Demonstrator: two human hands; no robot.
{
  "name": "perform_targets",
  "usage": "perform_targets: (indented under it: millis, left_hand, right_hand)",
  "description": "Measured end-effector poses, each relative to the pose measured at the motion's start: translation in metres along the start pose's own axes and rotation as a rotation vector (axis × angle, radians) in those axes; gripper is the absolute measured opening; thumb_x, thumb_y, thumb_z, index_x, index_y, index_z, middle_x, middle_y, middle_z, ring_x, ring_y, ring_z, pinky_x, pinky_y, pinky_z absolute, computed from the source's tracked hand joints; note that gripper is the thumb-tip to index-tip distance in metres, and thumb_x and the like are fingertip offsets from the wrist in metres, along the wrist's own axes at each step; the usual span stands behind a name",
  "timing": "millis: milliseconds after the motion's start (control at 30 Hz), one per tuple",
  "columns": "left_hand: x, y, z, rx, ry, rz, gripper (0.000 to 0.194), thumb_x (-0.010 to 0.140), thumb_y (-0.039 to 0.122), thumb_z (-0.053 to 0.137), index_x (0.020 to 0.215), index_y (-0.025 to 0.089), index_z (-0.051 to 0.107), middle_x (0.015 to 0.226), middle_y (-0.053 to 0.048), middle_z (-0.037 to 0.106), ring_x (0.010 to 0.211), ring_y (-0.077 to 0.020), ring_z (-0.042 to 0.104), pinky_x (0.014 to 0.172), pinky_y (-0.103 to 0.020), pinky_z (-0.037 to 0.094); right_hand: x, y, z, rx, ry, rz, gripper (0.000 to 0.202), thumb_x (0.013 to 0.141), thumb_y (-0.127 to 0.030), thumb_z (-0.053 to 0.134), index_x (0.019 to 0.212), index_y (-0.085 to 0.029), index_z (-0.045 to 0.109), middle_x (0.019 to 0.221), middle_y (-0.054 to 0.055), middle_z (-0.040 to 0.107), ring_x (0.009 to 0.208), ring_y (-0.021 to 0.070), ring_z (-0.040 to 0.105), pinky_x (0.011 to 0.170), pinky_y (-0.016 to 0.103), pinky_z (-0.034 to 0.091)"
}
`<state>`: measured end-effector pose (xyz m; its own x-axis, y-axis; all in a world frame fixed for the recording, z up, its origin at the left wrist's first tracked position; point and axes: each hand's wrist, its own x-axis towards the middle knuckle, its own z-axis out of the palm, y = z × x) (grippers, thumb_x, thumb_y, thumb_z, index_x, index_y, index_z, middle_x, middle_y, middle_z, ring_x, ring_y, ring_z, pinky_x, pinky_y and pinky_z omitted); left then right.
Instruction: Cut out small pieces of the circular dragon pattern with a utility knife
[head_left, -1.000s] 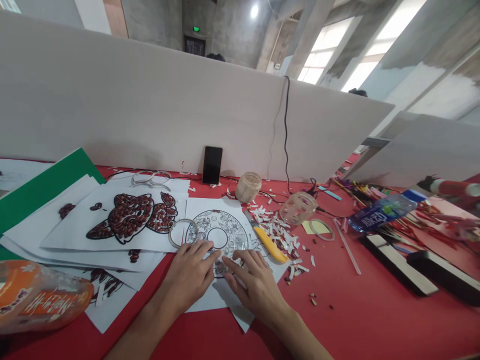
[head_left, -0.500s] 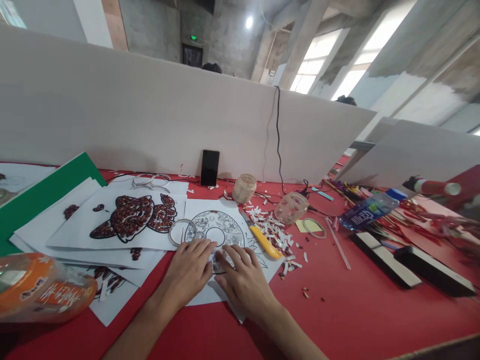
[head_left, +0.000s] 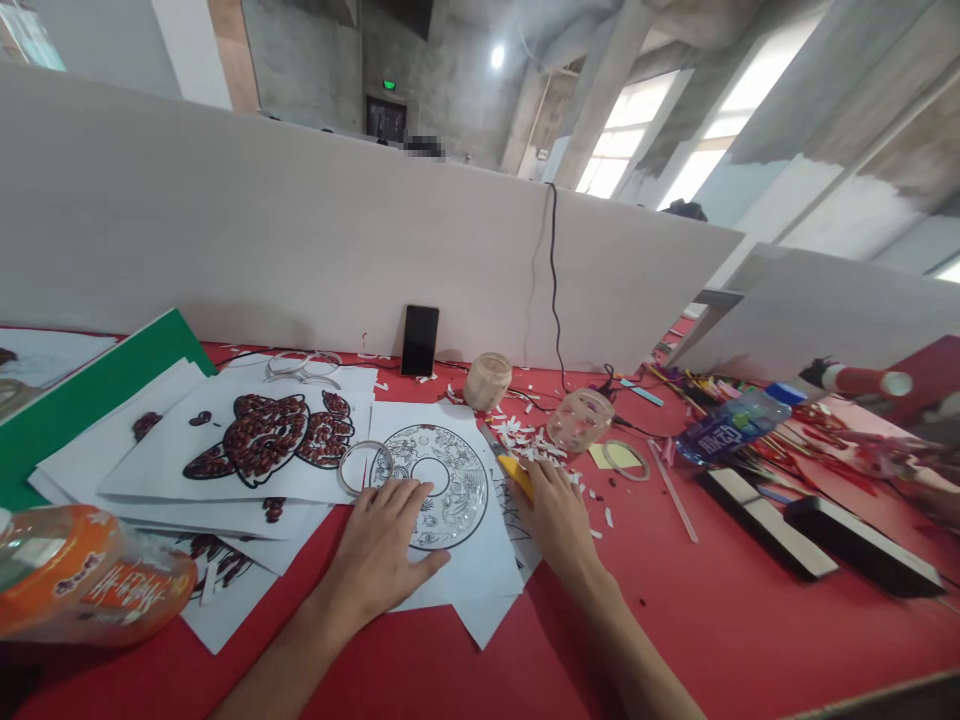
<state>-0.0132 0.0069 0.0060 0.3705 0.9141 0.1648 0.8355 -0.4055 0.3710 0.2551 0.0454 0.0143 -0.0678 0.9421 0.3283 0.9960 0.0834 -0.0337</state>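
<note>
My left hand (head_left: 382, 540) lies flat with fingers spread on the lower left of a white sheet that bears a round printed drawing (head_left: 457, 480). My right hand (head_left: 551, 510) is over a yellow cutter (head_left: 516, 474) at the sheet's right side, its fingers on the handle. The cutter's blade points up and left. A clear ring (head_left: 365, 467) lies just above my left hand, over the sheet's left edge. White paper scraps (head_left: 525, 436) are scattered beyond my right hand.
Left: a stack of sheets with a bean-filled animal picture (head_left: 270, 438), a green board (head_left: 112, 390), an orange-labelled jar (head_left: 97, 575). Behind: a phone (head_left: 420, 340), two glass jars (head_left: 488, 382). Right: a bottle (head_left: 739, 422), black-and-cream blocks (head_left: 862, 545), a straw (head_left: 673, 490).
My right hand has moved right from the round drawing onto the yellow cutter. My left hand's thumb has spread outward; that hand stays on the sheet.
</note>
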Motion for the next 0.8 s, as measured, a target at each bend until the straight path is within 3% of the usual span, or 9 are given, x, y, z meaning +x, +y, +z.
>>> perform_targets:
  millis: [100,200,333,433,533,800]
  left_hand:
    - [0.002,0.003,0.001,0.003,-0.006,-0.02,0.07,0.088,0.056,0.064,0.146,0.02,0.05,0.148,-0.011,0.056,0.135,-0.0341,0.049,0.11,-0.051,0.036]
    - [0.001,0.003,0.003,0.011,0.001,-0.022,0.07,0.089,0.057,0.062,0.146,0.019,0.051,0.149,-0.012,0.055,0.135,-0.0344,0.048,0.11,-0.052,0.036]
    - [-0.001,0.001,0.006,0.04,-0.006,-0.031,0.072,0.089,0.06,0.06,0.147,0.018,0.051,0.154,-0.013,0.05,0.137,-0.036,0.047,0.111,-0.055,0.035]
    - [-0.002,-0.001,0.009,0.054,-0.005,-0.027,0.08,0.086,0.066,0.06,0.15,0.019,0.049,0.156,-0.012,0.048,0.14,-0.0374,0.044,0.112,-0.055,0.034]
    - [-0.002,-0.001,0.01,0.053,-0.007,-0.019,0.091,0.082,0.074,0.061,0.153,0.02,0.044,0.156,-0.012,0.048,0.141,-0.0388,0.043,0.112,-0.055,0.034]
    - [-0.002,0.0,0.007,0.065,-0.002,-0.006,0.092,0.08,0.076,0.062,0.151,0.02,0.047,0.154,-0.012,0.05,0.138,-0.0384,0.044,0.111,-0.055,0.034]
  right_hand:
    - [0.004,0.003,0.004,-0.013,-0.024,0.003,0.023,0.101,-0.03,0.051,0.115,-0.018,0.064,0.106,0.012,0.069,0.102,0.0308,0.063,0.085,0.042,0.047]
    - [-0.006,0.004,-0.004,0.028,0.002,0.025,0.027,0.103,-0.03,0.045,0.122,-0.019,0.061,0.11,0.012,0.068,0.099,0.029,0.064,0.084,0.042,0.049]
    - [-0.039,0.007,-0.028,0.359,0.015,0.004,0.039,0.107,-0.034,0.039,0.141,-0.023,0.053,0.113,0.011,0.066,0.088,0.0217,0.068,0.075,0.033,0.055]
    - [-0.07,0.004,-0.043,0.501,-0.131,-0.134,0.041,0.108,-0.03,0.037,0.147,-0.029,0.05,0.119,0.01,0.064,0.098,0.0187,0.069,0.083,0.029,0.058]
    - [-0.094,-0.003,-0.051,0.502,-0.251,-0.248,0.041,0.109,-0.028,0.037,0.147,-0.033,0.051,0.122,0.009,0.063,0.1,0.0174,0.071,0.083,0.028,0.059]
    - [-0.1,-0.006,-0.052,0.357,-0.256,-0.414,0.044,0.108,-0.021,0.031,0.142,-0.028,0.058,0.112,0.012,0.066,0.08,0.0183,0.072,0.069,0.032,0.062]
